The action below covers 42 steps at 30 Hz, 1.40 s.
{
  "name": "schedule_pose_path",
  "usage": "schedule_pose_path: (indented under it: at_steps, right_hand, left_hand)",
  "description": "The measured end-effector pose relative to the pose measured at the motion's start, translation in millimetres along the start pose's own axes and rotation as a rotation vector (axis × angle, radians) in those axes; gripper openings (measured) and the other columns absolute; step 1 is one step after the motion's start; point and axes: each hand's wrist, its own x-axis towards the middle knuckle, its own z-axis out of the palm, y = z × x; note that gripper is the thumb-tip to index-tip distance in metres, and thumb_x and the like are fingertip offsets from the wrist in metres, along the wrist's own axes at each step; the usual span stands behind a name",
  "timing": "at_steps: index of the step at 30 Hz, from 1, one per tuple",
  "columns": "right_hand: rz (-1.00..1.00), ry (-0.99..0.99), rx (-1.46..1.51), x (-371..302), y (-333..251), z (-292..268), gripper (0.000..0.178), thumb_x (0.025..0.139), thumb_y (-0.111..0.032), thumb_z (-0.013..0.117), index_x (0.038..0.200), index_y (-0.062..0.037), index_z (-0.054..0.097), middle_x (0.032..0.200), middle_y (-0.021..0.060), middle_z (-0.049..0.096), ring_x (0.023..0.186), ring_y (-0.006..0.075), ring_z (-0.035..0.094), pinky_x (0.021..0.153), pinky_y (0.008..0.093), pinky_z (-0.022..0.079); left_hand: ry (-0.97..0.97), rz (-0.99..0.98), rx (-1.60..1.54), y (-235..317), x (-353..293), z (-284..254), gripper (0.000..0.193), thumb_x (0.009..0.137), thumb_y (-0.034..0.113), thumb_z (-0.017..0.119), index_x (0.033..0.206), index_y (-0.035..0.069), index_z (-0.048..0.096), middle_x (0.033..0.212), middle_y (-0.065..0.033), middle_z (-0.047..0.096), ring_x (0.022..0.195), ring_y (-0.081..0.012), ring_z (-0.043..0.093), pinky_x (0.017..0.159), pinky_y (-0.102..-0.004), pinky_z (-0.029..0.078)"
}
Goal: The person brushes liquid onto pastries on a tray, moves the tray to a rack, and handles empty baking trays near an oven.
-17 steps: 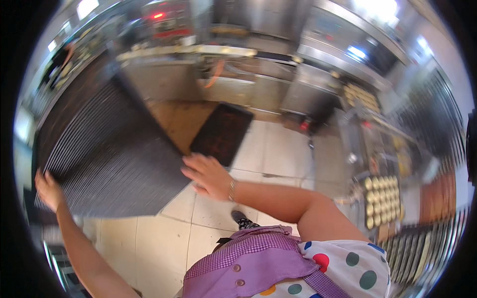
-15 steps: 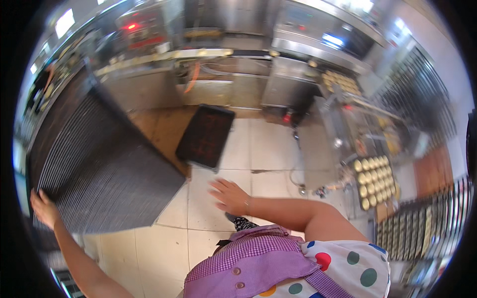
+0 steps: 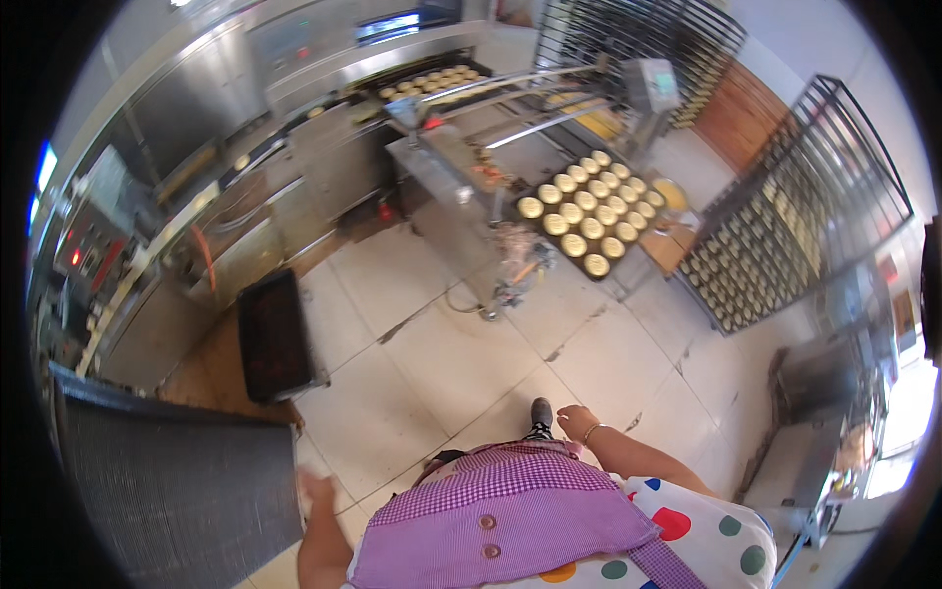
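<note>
My left hand (image 3: 316, 488), smeared by motion, hangs at the right edge of a tall stack of dark baking trays (image 3: 177, 481); whether it touches the stack I cannot tell. Out over the floor, beside my shoe (image 3: 541, 414), my right hand (image 3: 576, 423) holds nothing, its fingers loosely bent and a little apart. A bracelet circles that wrist. Farther off to the right, a dark baking tray (image 3: 565, 249) with rows of round pale-yellow pastries rests at the end of a metal machine (image 3: 442, 182).
A black bin-like container (image 3: 275, 339) stands on the tiled floor (image 3: 383, 393) ahead to the left. Another pastry tray (image 3: 437, 86) lies at the machine's far end. A wheeled rack (image 3: 775, 236) full of pastry trays stands right. A conveyor line (image 3: 177, 221) runs along the far left.
My view has swung right, toward the pastry trays and rack. My left hand has come away from the tray stack's far-left side to its right edge. My right hand has shifted rightward.
</note>
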Motion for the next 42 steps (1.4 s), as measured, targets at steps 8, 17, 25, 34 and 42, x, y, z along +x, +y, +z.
schedule_pose_path:
  at_steps: [8,17,25,34,42]
  right_hand:
    - [0.463,0.211,0.764,-58,183,59,0.031,0.084,-0.024,0.048,0.107,-0.0117,0.065,0.105,0.0130,0.065,0.097,0.0309,0.061,0.085,0.0386,0.049]
    - [0.634,0.363,0.834,-90,349,39,0.026,0.080,-0.030,0.059,0.090,-0.0082,0.069,0.087,0.0146,0.067,0.084,0.0302,0.064,0.076,0.0388,0.050]
    - [0.482,0.439,0.989,15,423,-148,0.032,0.084,-0.033,0.059,0.097,-0.0048,0.066,0.091,0.0148,0.067,0.086,0.0270,0.064,0.077,0.0359,0.049]
    - [0.364,0.363,0.876,95,544,-189,0.027,0.086,-0.027,0.059,0.095,-0.0024,0.065,0.087,0.0145,0.067,0.081,0.0230,0.064,0.073,0.0316,0.050]
    - [0.334,0.496,0.768,202,673,-252,0.022,0.085,-0.021,0.058,0.099,-0.0047,0.064,0.099,0.0160,0.064,0.091,0.0303,0.061,0.083,0.0381,0.047]
  left_hand:
    - [-0.400,1.703,-0.127,503,-238,68,0.041,0.078,0.011,0.060,0.118,0.002,0.051,0.124,-0.0158,0.048,0.115,-0.0303,0.048,0.093,-0.0373,0.043]
    - [-0.584,1.572,0.009,665,-319,177,0.050,0.078,0.013,0.060,0.124,0.001,0.044,0.140,-0.0182,0.028,0.115,-0.0349,0.048,0.093,-0.0392,0.043]
    - [-0.625,1.384,0.205,840,-332,210,0.064,0.077,0.014,0.061,0.133,-0.001,0.033,0.147,-0.0206,0.011,0.115,-0.0375,0.048,0.093,-0.0412,0.044]
    - [-0.709,1.280,0.257,934,-306,264,0.067,0.076,0.014,0.059,0.134,-0.003,0.032,0.146,-0.0290,0.003,0.113,-0.0402,0.050,0.093,-0.0420,0.044]
    - [-0.682,1.220,0.140,934,-310,266,0.061,0.071,0.011,0.061,0.126,-0.006,0.044,0.148,-0.0219,0.013,0.123,-0.0350,0.044,0.098,-0.0375,0.040]
